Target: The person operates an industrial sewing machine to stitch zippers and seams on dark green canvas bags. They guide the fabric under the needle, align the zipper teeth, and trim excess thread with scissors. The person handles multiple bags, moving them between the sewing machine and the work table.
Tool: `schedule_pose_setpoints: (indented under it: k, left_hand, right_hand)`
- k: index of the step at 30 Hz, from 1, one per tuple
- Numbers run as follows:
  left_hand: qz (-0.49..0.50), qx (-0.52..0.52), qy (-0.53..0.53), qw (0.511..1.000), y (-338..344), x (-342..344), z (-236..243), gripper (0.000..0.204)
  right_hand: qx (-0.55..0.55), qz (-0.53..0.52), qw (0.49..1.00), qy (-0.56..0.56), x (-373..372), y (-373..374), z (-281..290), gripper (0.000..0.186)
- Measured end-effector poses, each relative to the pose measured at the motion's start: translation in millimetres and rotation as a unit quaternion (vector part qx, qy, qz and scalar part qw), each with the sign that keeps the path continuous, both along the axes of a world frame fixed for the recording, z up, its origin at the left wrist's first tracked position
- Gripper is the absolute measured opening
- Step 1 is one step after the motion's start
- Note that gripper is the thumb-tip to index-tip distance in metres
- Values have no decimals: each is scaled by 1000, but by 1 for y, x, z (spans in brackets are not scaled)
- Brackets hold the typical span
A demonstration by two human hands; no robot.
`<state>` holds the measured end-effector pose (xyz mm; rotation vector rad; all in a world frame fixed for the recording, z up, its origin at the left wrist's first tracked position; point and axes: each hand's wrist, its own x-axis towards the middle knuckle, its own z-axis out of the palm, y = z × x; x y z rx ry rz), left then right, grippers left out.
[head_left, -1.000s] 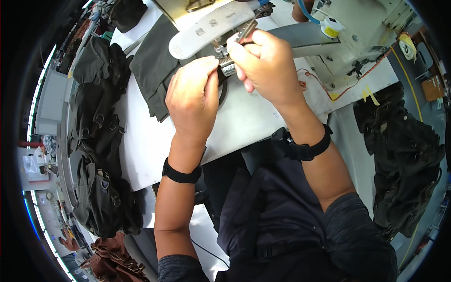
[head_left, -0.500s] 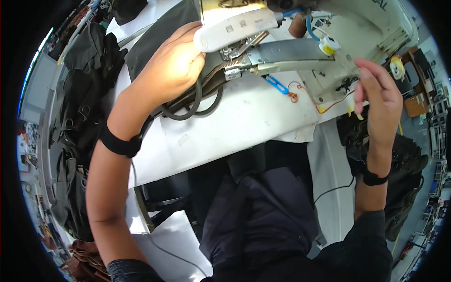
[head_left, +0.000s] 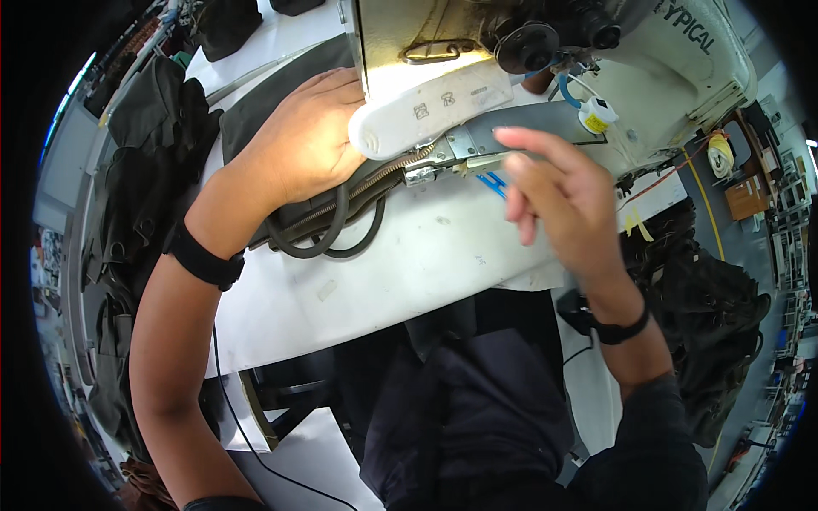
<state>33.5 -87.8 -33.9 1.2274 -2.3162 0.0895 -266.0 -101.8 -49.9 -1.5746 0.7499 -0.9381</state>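
Note:
A dark grey bag [head_left: 298, 223] with a brass-toothed zipper and looped tube-like handles lies under the sewing machine [head_left: 630, 94]. My left hand [head_left: 307, 132] bends over the bag, gripping it beside the machine's white rounded light cover [head_left: 434, 111]; some fingertips are hidden. The zipper [head_left: 379, 177] runs up to the metal presser parts at the needle area, which the cover partly hides. My right hand [head_left: 567, 200] hangs in the air right of the needle area, in front of the grey machine bed. Slightly blurred, its forefinger is stretched out, the others are bent, and nothing shows in it.
A blue tool [head_left: 492, 183] lies on the white table [head_left: 400, 255] behind my right fingers. A small white bottle [head_left: 598, 115] stands on the machine bed. Dark bags [head_left: 141, 179] are piled at the left, and more dark goods [head_left: 707, 315] sit at the right.
My right hand has come left from the machine's right side towards the needle area. The view has shifted, showing more of the machine head. My left hand stays on the bag.

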Motion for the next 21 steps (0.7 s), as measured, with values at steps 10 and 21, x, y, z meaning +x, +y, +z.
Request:
schedule_pose_setpoints:
  k: [10, 21]
  left_hand:
    - [43, 11, -68, 997, 17, -7, 20, 22]
    - [136, 243, 113, 954, 47, -30, 16, 31]
  right_hand:
    - [95, 23, 984, -146, 60, -9, -8, 18]
    - [39, -1, 992, -120, 67, -4, -14, 11]
